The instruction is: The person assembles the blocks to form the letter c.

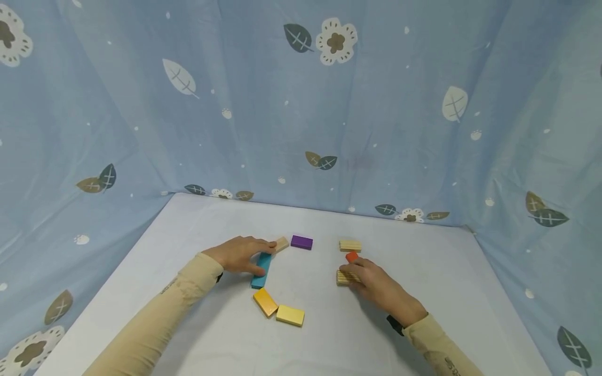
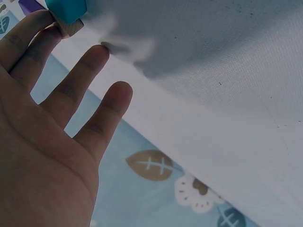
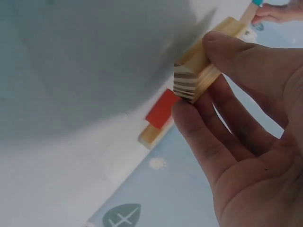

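In the head view my left hand spans a blue block, thumb on its nearer part and index finger at the far end. Those fingertips also come right up to a plain wooden block. In the left wrist view the ring and little fingers stretch out straight; the thumb is hidden. My right hand pinches a pale wooden block with a ridged end between thumb and fingertips. Just beyond that block lies a red block, partly covered by the fingers.
A purple block and another pale wooden block lie farther back. Nearer me are an orange block and a yellow block, almost end to end. Patterned blue cloth borders the white table behind and at both sides.
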A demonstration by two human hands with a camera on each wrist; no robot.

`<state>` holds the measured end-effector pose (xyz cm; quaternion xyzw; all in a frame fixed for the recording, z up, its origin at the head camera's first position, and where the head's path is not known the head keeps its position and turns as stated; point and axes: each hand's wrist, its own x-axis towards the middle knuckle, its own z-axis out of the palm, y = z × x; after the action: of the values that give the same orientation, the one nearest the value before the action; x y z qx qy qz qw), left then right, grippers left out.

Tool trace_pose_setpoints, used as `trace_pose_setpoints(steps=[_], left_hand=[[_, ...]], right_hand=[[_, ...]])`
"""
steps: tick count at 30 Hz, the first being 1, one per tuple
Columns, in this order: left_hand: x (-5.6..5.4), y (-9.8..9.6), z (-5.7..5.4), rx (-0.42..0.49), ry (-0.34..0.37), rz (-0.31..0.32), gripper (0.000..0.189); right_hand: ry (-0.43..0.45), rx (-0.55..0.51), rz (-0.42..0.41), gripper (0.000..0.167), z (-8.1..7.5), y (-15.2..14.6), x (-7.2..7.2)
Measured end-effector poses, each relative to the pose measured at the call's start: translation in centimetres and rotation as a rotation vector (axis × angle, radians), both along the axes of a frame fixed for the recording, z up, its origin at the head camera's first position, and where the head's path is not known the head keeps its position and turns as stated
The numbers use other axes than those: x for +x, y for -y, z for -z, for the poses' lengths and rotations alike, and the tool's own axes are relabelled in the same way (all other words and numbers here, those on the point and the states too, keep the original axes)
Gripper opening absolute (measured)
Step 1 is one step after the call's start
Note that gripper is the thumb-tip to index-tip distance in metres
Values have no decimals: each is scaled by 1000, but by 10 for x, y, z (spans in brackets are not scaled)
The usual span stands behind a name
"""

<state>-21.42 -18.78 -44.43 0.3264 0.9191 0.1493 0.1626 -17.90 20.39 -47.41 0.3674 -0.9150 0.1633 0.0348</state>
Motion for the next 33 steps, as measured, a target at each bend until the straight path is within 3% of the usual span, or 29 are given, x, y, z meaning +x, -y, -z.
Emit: trace_pose_setpoints(steps=[9,18,26,33], left_hand=[[-1,0,-2,6,-2,10,64],[0,-1,-4,-4,7,7,64],[-1,-2,-2,-5,10,5,64],[0,-2,-2,-1,5,7,64]], right_hand=[[-86,-93,2,47,-9,6,-8],[-46,-151,85,48,-19,20,-18],[-1,-172,113,48,-24,34,-27],[-12,-190,130,45,-31,43,-39]])
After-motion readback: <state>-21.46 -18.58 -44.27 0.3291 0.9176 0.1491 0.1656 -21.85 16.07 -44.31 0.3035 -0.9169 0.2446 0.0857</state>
